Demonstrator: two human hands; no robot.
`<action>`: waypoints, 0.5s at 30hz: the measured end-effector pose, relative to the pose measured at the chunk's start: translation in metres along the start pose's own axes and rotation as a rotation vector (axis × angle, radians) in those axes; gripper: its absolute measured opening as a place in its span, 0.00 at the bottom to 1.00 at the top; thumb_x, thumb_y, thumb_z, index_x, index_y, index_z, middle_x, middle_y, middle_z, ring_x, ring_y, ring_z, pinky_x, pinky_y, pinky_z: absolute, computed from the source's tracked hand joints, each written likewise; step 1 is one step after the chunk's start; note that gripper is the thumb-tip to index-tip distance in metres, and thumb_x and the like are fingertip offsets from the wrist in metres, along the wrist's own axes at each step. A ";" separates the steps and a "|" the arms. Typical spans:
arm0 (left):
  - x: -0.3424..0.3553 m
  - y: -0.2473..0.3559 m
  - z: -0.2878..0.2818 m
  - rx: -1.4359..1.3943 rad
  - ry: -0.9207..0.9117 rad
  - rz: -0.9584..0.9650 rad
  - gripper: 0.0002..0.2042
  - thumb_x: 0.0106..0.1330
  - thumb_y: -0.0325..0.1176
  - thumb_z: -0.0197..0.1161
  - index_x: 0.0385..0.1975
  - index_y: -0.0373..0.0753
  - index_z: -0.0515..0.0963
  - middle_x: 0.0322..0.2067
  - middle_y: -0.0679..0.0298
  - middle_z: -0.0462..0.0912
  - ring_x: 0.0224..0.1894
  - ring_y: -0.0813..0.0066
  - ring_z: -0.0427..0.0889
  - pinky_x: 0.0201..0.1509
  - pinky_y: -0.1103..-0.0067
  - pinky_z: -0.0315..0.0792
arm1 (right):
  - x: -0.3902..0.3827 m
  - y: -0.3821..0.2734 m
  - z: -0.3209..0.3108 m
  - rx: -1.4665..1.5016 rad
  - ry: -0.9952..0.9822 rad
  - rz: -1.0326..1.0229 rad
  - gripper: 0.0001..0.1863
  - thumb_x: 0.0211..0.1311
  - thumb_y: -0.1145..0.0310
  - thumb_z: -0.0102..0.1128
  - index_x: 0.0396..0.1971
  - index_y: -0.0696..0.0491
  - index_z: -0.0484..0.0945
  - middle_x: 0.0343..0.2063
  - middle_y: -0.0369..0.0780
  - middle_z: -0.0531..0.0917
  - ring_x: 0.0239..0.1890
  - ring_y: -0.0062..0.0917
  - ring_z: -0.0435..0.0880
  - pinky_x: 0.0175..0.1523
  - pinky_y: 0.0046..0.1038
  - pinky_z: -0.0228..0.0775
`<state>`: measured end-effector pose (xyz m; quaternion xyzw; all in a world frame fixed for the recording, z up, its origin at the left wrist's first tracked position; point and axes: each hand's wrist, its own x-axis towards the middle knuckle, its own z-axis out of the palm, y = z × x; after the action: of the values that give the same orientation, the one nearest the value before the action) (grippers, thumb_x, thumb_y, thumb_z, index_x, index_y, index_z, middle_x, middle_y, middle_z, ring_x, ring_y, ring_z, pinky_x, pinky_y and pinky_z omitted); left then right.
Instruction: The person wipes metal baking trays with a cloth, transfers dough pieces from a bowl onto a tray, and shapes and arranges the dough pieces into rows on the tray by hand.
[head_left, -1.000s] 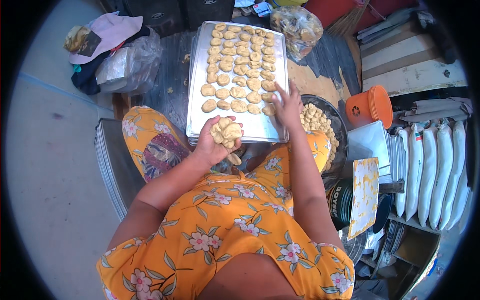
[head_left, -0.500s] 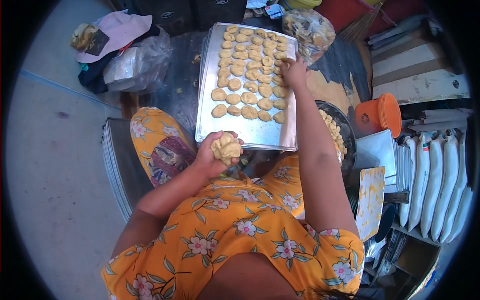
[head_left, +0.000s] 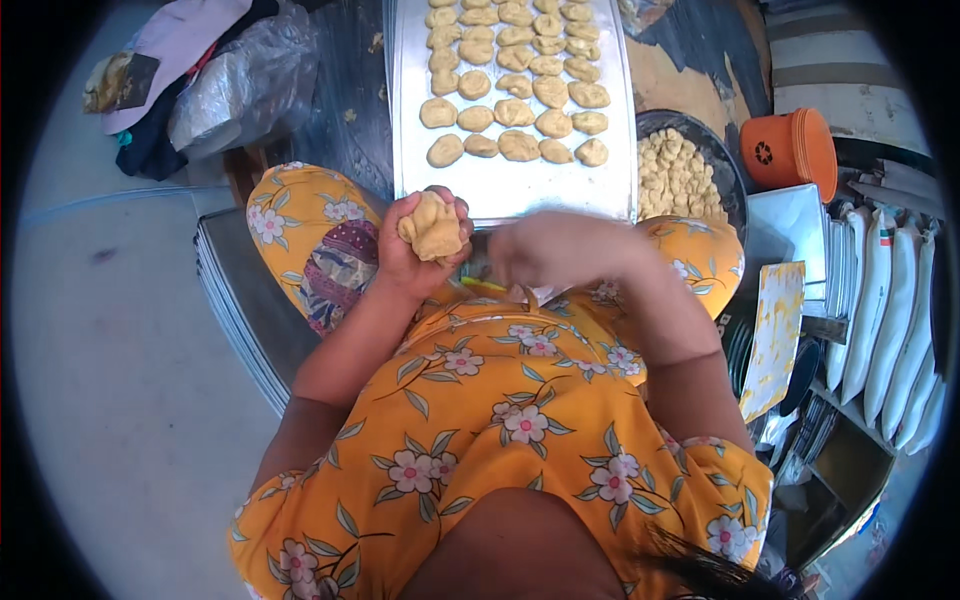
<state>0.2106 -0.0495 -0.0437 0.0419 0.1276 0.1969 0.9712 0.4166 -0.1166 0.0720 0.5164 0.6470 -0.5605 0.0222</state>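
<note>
My left hand (head_left: 400, 238) is closed round a lump of yellowish dough (head_left: 434, 227), just off the near left corner of a metal baking tray (head_left: 520, 190). Smeared by motion, my right hand (head_left: 560, 250) hangs over my lap to the right of the dough, below the tray's near edge; its fingers are too blurred to read. Rows of flattened dough pieces (head_left: 517, 145) lie on the tray, with a bare metal strip along the near side.
A dark round pan (head_left: 735, 160) heaped with small dough lumps (head_left: 680, 175) stands right of the tray. Beyond it are an orange bucket (head_left: 790, 150) and white filled sacks (head_left: 880, 310). Stacked metal trays (head_left: 235, 300) lean at my left. Plastic bags (head_left: 245, 85) lie at the far left.
My right hand has drawn back from the tray's right side to beside the left hand. The left hand still holds the dough. The view has tipped down, so the tray sits higher in the picture.
</note>
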 end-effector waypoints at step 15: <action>-0.030 -0.004 0.010 0.282 -0.028 0.033 0.19 0.63 0.48 0.58 0.40 0.35 0.73 0.38 0.53 0.76 0.39 0.64 0.79 0.43 0.73 0.75 | 0.147 0.209 0.187 -0.326 -0.036 0.529 0.15 0.59 0.63 0.52 0.35 0.57 0.82 0.36 0.48 0.84 0.40 0.40 0.83 0.47 0.39 0.74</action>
<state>0.1878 -0.0657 -0.0277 0.1827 0.1398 0.1921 0.9540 0.3899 -0.1958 -0.2341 0.6466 0.5711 -0.4332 0.2610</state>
